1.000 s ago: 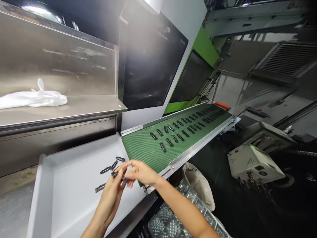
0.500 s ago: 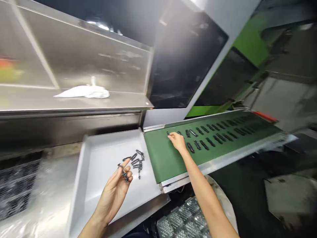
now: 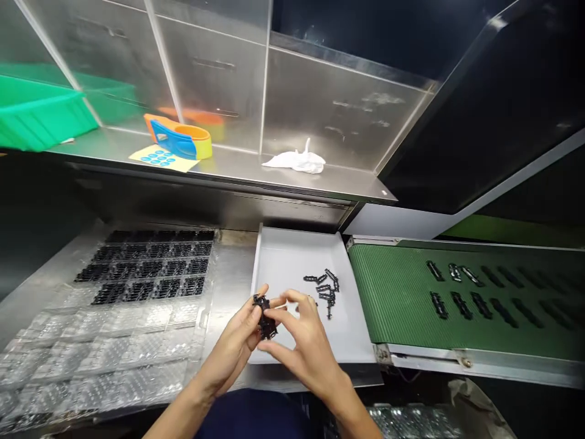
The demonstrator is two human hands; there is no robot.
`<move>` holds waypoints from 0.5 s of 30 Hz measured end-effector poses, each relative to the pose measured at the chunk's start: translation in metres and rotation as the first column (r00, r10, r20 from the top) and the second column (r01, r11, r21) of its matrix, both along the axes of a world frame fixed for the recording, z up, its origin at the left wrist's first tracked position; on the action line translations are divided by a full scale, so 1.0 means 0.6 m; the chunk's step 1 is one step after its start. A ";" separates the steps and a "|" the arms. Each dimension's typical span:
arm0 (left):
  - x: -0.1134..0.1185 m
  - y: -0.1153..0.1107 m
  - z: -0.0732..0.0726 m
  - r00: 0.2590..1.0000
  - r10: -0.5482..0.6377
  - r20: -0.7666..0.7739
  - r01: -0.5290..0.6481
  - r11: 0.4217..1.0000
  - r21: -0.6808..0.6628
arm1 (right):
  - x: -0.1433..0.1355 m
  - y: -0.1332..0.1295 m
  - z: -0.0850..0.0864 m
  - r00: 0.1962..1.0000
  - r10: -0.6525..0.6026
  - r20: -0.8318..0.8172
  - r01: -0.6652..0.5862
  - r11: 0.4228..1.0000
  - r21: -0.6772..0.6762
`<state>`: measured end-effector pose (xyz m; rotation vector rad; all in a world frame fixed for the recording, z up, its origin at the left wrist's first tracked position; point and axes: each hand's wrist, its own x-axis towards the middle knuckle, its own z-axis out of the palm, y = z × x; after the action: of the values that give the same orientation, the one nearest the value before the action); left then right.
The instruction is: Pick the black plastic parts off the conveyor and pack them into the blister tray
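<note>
Over the front of the white tray (image 3: 297, 247), my left hand (image 3: 237, 332) is closed around a small bunch of black plastic parts (image 3: 267, 329). My right hand (image 3: 301, 335) meets it from the right, its index finger and thumb at the near end of the same bunch. How many parts are in the bunch is hidden by the fingers. Beyond my hands, several loose black plastic parts (image 3: 325, 289) lie scattered in the tray. To the right, two rows of similar parts (image 3: 439, 305) rest on the green conveyor belt (image 3: 388, 292).
On the left, a clear blister tray (image 3: 132, 323) has black parts filling its far pockets. The steel shelf (image 3: 233, 167) above carries a green bin (image 3: 41, 116), a blue-orange tape dispenser (image 3: 180, 140) and a white cloth-like item (image 3: 297, 161). More clear trays (image 3: 411, 421) sit below the belt.
My right hand has left the belt and come to the bunch in my left hand. The view has swung left, bringing the blister tray and shelf items into sight.
</note>
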<state>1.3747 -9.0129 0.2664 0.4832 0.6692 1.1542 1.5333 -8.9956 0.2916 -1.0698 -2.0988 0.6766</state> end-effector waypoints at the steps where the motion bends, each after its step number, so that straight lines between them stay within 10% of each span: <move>1: -0.019 -0.003 -0.001 0.999 -0.044 -0.013 0.044 0.999 0.004 | -0.004 0.002 0.008 0.995 0.084 0.056 -0.085 0.996 0.010; 5: -0.076 -0.011 -0.009 0.981 -0.189 0.049 0.189 0.982 0.014 | -0.031 0.002 0.026 0.949 0.308 0.062 -0.306 0.951 -0.048; 15: -0.077 -0.014 0.001 0.980 -0.177 0.094 0.174 0.984 0.038 | -0.061 -0.018 0.007 0.992 0.115 -0.055 -0.108 0.988 0.114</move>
<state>1.3286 -9.0210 0.2669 0.4977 0.5152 1.0155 1.4970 -9.0061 0.2960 -0.8650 -2.1290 0.6299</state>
